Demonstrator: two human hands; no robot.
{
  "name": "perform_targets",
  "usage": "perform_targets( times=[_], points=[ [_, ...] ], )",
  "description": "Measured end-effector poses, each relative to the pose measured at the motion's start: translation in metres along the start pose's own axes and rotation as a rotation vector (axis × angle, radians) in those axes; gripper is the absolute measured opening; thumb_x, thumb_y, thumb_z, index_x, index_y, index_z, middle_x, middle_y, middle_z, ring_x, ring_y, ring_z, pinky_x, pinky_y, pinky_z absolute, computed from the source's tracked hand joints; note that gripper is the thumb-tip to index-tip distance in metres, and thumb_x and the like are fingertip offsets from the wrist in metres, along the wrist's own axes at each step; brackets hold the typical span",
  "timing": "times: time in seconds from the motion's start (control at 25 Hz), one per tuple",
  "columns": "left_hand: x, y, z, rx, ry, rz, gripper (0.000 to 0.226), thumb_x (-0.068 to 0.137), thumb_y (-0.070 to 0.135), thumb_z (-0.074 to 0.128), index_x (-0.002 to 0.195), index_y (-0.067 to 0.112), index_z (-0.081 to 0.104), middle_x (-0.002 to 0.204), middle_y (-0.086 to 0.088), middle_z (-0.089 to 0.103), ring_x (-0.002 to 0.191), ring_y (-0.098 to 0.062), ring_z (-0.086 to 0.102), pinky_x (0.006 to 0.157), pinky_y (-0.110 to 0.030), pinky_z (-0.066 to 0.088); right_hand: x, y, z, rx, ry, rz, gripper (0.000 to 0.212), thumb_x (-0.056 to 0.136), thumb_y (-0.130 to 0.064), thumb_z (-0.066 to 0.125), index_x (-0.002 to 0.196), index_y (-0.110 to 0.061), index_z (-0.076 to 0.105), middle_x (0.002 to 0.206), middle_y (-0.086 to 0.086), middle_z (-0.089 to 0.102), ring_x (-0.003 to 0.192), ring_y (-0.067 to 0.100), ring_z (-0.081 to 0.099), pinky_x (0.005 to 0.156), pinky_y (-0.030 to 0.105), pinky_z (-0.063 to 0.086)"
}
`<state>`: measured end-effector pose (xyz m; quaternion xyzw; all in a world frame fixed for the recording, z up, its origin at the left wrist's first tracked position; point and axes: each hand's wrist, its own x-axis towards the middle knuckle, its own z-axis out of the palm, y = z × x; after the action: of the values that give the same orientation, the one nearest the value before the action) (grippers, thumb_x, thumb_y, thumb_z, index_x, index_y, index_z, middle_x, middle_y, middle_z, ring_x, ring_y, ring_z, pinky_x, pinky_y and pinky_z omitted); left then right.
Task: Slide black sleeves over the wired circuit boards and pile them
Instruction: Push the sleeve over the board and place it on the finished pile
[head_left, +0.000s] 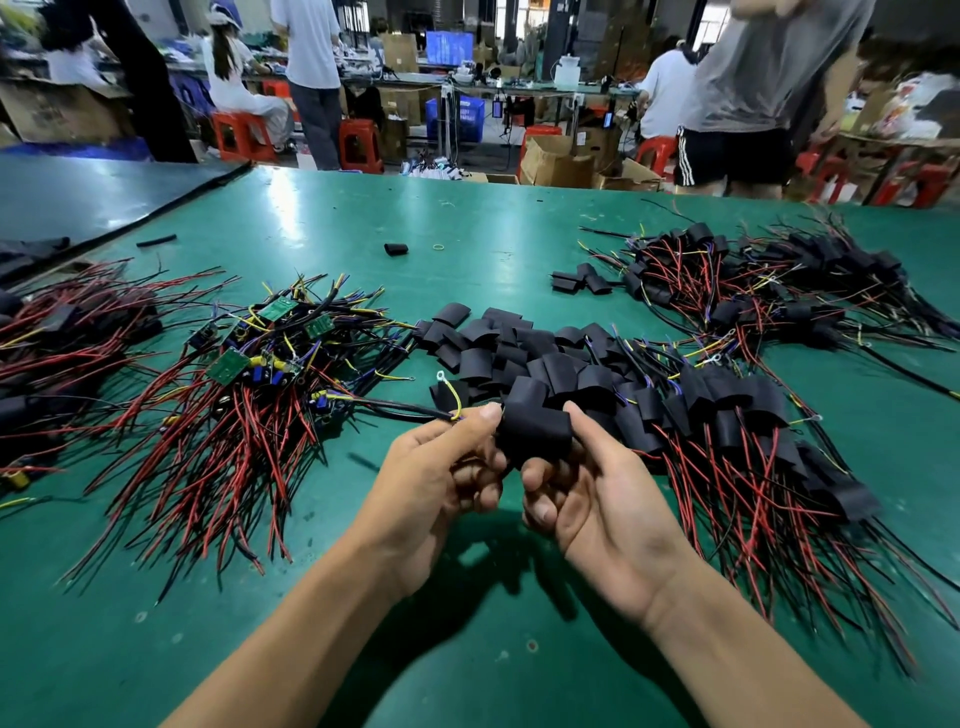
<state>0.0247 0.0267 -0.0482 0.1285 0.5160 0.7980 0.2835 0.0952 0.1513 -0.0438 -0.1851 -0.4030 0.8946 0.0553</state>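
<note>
Above the green table, both my hands hold one black sleeve. My right hand grips the sleeve from the right with thumb on top. My left hand pinches its left end, where a black cable with a yellow ring-terminal wire comes out. The board inside is hidden. Bare green circuit boards with red and black wires lie heaped at the left. Loose empty sleeves lie just beyond my hands. Sleeved boards are piled at the right.
A second pile of sleeved boards lies at the far right, another bundle at the far left. A stray sleeve and a rubber band lie mid-table. People, red stools and cartons stand beyond the table's far edge.
</note>
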Motion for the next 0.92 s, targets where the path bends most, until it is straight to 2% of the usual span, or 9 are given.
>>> perform_targets(
  times=[0.16,0.36,0.44,0.52,0.6,0.76,0.92],
  points=[
    [-0.001,0.004,-0.002,-0.082,0.006,-0.094,0.015,0.071,0.033,0.070,0.078,0.026,0.081,0.063,0.004,0.062,0.042,-0.008,0.049,0.042,-0.016,0.040,-0.001,0.001,0.000,-0.004,-0.018,-0.047,0.041,0.088,-0.045,0.056,0.073,-0.016,0.081,0.060,0.006,0.061,0.043,0.012,0.049,0.040,0.019,0.041],
    [0.001,0.002,-0.001,-0.119,0.069,-0.178,0.015,0.076,0.026,0.071,0.063,0.022,0.078,0.063,0.003,0.064,0.040,-0.008,0.049,0.042,-0.017,0.043,-0.003,0.000,-0.002,-0.001,-0.098,-0.147,0.033,0.078,-0.043,0.069,0.097,-0.018,0.079,0.068,0.005,0.062,0.050,0.011,0.050,0.049,0.018,0.047],
    [0.002,0.002,-0.001,-0.151,0.078,-0.185,0.014,0.075,0.024,0.071,0.064,0.020,0.078,0.063,0.003,0.064,0.040,-0.007,0.049,0.041,-0.016,0.044,-0.003,0.001,-0.003,-0.037,-0.138,-0.211,0.034,0.076,-0.034,0.077,0.103,-0.014,0.075,0.072,0.007,0.064,0.052,0.012,0.053,0.052,0.019,0.050],
    [0.002,0.003,-0.004,-0.181,0.063,-0.202,0.014,0.073,0.024,0.072,0.063,0.016,0.077,0.062,0.003,0.063,0.041,-0.007,0.050,0.041,-0.016,0.044,-0.003,0.003,-0.001,-0.088,-0.143,-0.272,0.038,0.074,-0.026,0.075,0.106,-0.008,0.067,0.073,0.011,0.066,0.050,0.014,0.055,0.053,0.021,0.051],
    [0.002,0.003,-0.007,-0.172,0.013,-0.245,0.013,0.069,0.028,0.074,0.066,0.015,0.076,0.064,0.004,0.062,0.042,-0.007,0.049,0.043,-0.016,0.043,-0.003,0.005,0.001,-0.142,-0.120,-0.320,0.039,0.072,-0.029,0.072,0.102,-0.006,0.064,0.072,0.014,0.068,0.048,0.017,0.056,0.053,0.023,0.052],
    [0.001,0.002,-0.007,-0.117,-0.075,-0.255,0.037,0.069,0.034,0.073,0.102,0.020,0.077,0.068,0.005,0.061,0.045,-0.006,0.048,0.042,-0.016,0.039,-0.006,0.005,0.004,-0.170,-0.111,-0.338,0.019,0.073,-0.036,0.071,0.079,-0.018,0.073,0.070,0.014,0.069,0.046,0.017,0.058,0.050,0.024,0.052],
    [0.002,-0.001,-0.007,-0.031,-0.100,-0.146,0.027,0.077,0.030,0.067,0.100,0.018,0.075,0.066,-0.001,0.059,0.046,-0.009,0.050,0.041,-0.015,0.037,-0.008,0.008,0.008,-0.118,-0.185,-0.286,0.022,0.083,-0.031,0.064,0.078,-0.014,0.077,0.064,0.012,0.066,0.046,0.017,0.060,0.049,0.024,0.053]
  ],
)
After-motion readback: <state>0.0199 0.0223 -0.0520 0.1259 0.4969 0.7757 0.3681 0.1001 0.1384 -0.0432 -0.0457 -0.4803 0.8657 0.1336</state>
